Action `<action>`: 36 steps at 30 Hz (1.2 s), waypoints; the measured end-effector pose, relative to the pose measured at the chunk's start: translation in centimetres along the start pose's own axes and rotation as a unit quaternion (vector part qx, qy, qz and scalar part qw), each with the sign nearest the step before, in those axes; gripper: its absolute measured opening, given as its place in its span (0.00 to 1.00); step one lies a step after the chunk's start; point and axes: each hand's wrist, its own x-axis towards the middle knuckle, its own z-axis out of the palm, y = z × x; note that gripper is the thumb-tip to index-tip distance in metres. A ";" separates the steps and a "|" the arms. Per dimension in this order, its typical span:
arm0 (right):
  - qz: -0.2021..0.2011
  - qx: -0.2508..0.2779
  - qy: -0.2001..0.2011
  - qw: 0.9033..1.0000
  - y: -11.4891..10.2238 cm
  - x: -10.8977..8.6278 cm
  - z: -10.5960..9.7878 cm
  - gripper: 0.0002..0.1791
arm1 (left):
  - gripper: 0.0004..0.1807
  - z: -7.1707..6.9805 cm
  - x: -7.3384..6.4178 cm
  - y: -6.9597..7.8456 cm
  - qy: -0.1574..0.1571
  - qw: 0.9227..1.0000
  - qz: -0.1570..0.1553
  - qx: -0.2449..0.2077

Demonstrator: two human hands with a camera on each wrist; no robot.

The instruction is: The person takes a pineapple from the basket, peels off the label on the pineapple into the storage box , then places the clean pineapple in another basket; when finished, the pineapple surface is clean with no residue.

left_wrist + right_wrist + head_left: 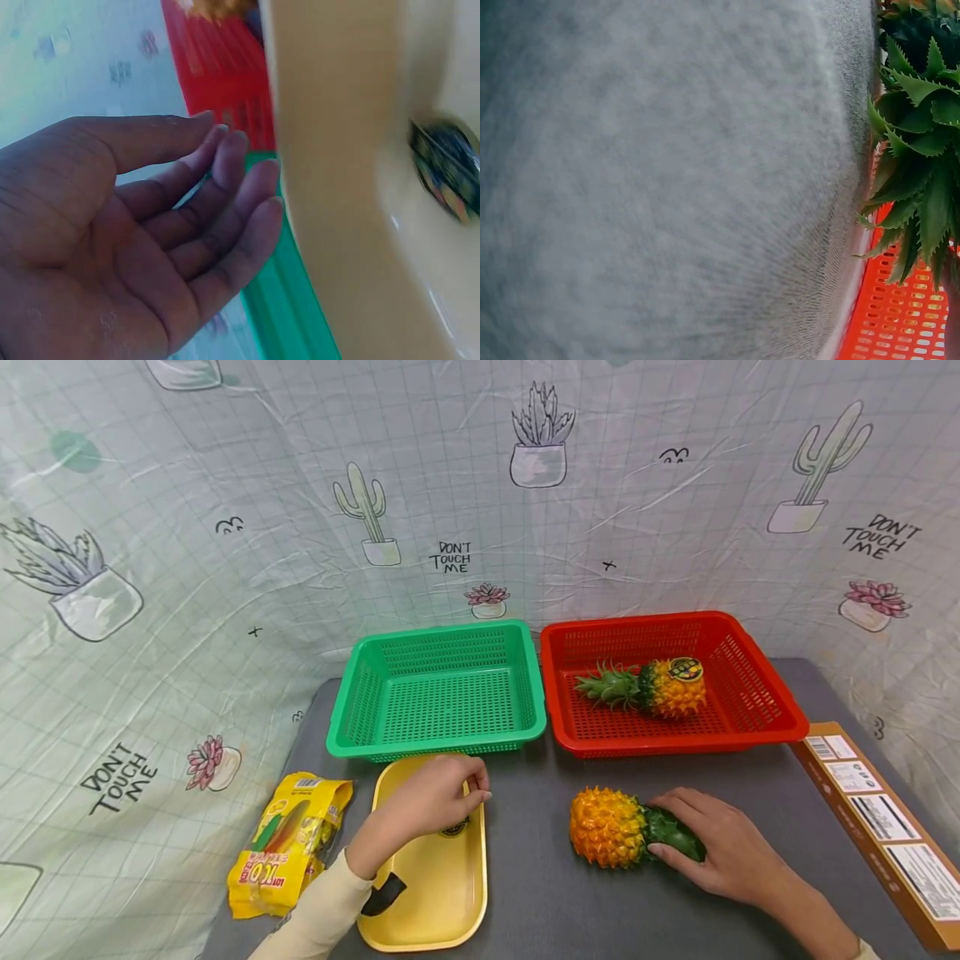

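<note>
A toy-like pineapple (609, 828) with an orange body lies on its side on the grey table, its green crown pointing right. My right hand (723, 847) grips that crown, thumb on the near side and fingers over the far side. In the right wrist view the spiky leaves (922, 165) show at the right edge. My left hand (438, 793) is above the yellow tray (431, 918), its fingers loosely bent and holding nothing. Inside the tray, partly behind this hand, is a dark round label (448, 169). A black patch (384, 893) shows at the tray's left side.
A green basket (345, 727) stands behind the tray. Beside it, a red basket (570, 739) holds another pineapple (675, 689) with a round label. A yellow snack bag (281, 843) lies at left, and a long cardboard box (877, 814) lies along the right side.
</note>
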 end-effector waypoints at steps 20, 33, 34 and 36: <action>0.008 0.006 0.000 1.000 -0.4 0.2 -0.2 0.28 | 0.19 3.4 4.1 6.7 0.058 0.993 0.105 -0.012; 0.005 0.002 0.004 1.000 -0.4 0.0 -0.2 0.28 | 0.32 5.1 5.2 8.8 0.041 0.993 0.114 -0.006; 0.004 0.002 0.004 1.000 -0.4 0.0 -0.2 0.28 | 0.33 5.3 5.2 8.9 0.037 0.993 0.113 -0.008; 0.004 0.004 0.004 1.000 -0.3 0.0 -0.1 0.28 | 0.35 5.6 5.3 9.0 0.032 0.992 0.118 -0.009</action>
